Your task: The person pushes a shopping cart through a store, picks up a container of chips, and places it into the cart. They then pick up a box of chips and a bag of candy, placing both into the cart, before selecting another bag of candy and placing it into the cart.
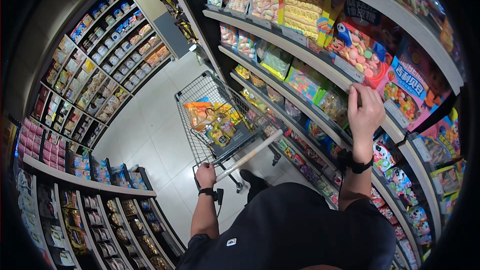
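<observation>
My left hand (205,175) is closed round the left end of the handle (250,154) of a wire shopping cart (187,115). Several bagged snacks (220,120) in orange and yellow packaging lie inside the cart. On the right, my right hand (366,112) is raised at the front edge of a shelf (325,61), its fingers bent against the edge beside a pink bag of colourful sweets (400,100). A red-rimmed bag of pastel candies (360,57) stands just above that hand. What the right fingertips touch is partly hidden.
Tall shelves of bagged sweets rise along the right side. Curved shelving (100,65) with jars and packets stands across the tiled floor (150,120) on the left. Lower bins (115,215) hold wrapped goods at the bottom left. My shoe (254,182) is behind the cart.
</observation>
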`<state>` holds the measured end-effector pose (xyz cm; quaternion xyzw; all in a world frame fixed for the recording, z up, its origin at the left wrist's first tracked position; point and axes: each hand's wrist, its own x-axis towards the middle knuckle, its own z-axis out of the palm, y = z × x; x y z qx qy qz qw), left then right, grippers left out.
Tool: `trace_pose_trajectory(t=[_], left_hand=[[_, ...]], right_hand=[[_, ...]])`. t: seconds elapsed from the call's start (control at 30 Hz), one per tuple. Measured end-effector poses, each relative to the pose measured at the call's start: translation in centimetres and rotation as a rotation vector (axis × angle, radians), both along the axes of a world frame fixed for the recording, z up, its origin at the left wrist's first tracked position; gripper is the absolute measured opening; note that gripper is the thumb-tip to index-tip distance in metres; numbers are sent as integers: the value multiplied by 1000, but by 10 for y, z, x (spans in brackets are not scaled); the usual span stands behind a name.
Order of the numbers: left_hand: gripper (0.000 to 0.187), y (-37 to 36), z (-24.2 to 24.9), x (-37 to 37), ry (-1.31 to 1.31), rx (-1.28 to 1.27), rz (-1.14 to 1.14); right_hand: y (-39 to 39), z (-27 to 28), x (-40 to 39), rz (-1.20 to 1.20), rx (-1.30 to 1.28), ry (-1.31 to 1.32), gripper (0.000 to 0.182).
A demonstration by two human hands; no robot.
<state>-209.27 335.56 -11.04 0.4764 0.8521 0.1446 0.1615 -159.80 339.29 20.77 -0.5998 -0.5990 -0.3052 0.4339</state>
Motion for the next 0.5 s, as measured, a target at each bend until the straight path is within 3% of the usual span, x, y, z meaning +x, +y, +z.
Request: trace_pose_trajectory(t=[0.17, 0.3, 0.5], left_hand=[[31, -1, -1, -1, 7, -3, 0], [31, -3, -1, -2, 11, -16, 3], [31, -3, -1, -3, 10, -11, 23]], right_hand=[[-3, 2, -3, 13, 4, -1, 4], [-6, -2, -23, 203, 151, 51, 6], [3, -52, -69, 622, -269, 146, 6]])
